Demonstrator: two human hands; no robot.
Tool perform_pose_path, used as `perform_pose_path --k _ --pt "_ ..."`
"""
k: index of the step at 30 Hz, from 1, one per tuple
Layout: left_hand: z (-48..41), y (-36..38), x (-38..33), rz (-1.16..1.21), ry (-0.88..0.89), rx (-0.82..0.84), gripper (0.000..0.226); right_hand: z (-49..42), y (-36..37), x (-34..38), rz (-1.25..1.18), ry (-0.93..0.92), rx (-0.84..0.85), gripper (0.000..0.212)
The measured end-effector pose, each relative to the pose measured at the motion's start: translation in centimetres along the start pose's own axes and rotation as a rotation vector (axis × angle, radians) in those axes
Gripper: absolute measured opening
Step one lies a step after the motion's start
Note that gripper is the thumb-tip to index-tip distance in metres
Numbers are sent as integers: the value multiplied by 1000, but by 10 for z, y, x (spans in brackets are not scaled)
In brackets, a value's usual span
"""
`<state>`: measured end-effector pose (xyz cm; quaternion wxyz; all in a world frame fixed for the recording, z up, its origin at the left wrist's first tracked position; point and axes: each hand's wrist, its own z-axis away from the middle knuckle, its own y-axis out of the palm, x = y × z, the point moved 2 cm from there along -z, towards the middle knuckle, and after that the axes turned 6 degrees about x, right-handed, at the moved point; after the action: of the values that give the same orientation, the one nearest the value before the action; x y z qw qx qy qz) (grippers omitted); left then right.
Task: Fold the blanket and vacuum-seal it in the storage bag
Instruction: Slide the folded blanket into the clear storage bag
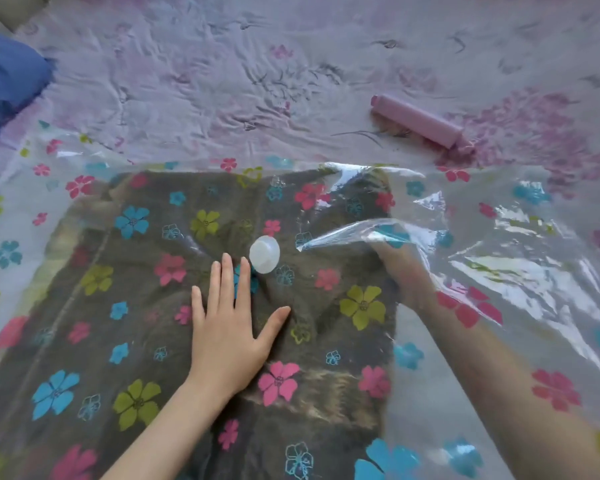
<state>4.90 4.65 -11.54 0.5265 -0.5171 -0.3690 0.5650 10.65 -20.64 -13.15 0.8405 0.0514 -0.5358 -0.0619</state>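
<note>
Floral bedspread underneath — the folded blanket lies inside the storage bag. Left hand presses flat, open, beside the valve; right hand reaches inside at the blanket's right edge, grip unclear.

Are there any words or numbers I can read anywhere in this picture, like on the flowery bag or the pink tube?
No readable text anywhere.
Storage bag: only printed flowers, no words.
Pink tube: plain, no label showing.
White valve cap: nothing legible.
Blue fabric at the far left: a faint pale mark at the edge, too blurred to read.
</note>
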Motion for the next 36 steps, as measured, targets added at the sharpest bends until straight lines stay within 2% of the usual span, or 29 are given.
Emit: perform_pose_path --k 1,2,4,6,8,10,12,13,15,16,17,18,19,20,22,23,24,26,28,31,36 --pt "2 1 -4 5 16 0 96 -6 0 -3 -22 -4 -6 20" --pt "4 2 -7 9 28 -3 96 -8 4 0 -23 -3 -12 20" --pt "8 2 -12 28 41 -15 97 -5 6 3 7 -22 69 7" --pt "13 2 -14 46 49 -17 99 -1 2 -2 -52 -46 60 6" --pt "15 3 -13 1 71 10 99 3 -1 -11 -50 -114 -89 8" --pt "16 4 -15 -63 79 43 98 2 -5 -26 0 -89 -241 18" --pt "15 1 -20 -74 63 24 100 -1 -25 -48 49 -47 -246 22" --pt "16 -2 -27 -75 60 0 101 2 -38 -56 -1 -1 -137 28" --pt "18 -7 -43 -99 87 -70 103 22 -60 -59 -215 78 110 67" --pt "18 -9 -51 -113 117 -91 103 36 -73 -62 -352 121 165 87" --pt "19 -11 -64 -127 162 -92 103 54 -92 -63 -480 135 136 97" --pt "18 -11 -75 -152 212 -72 100 75 -105 -62 -547 128 131 96" --pt "17 -9 -85 -186 264 -43 98 96 -119 -58 -465 14 101 87" --pt "16 -6 -98 -218 319 -13 95 117 -137 -52 -483 -6 3 83" --pt "14 2 -116 -274 384 57 94 150 -147 -37 -609 47 18 97" --pt "13 5 -122 -288 401 89 94 161 -143 -25 -572 110 57 94" --pt "12 9 -122 -305 407 107 94 161 -145 -21 -517 232 86 80" --pt "15 15 -132 -336 446 118 92 175 -148 -18 -179 251 -76 39" --pt "18 19 -133 -344 463 125 91 172 -147 -27 -2 277 -143 14" --pt "24 24 -137 -346 477 125 88 154 -150 -65 64 384 -276 21" --pt "23 32 -142 -386 472 116 80 129 -143 -111 190 392 -416 27"
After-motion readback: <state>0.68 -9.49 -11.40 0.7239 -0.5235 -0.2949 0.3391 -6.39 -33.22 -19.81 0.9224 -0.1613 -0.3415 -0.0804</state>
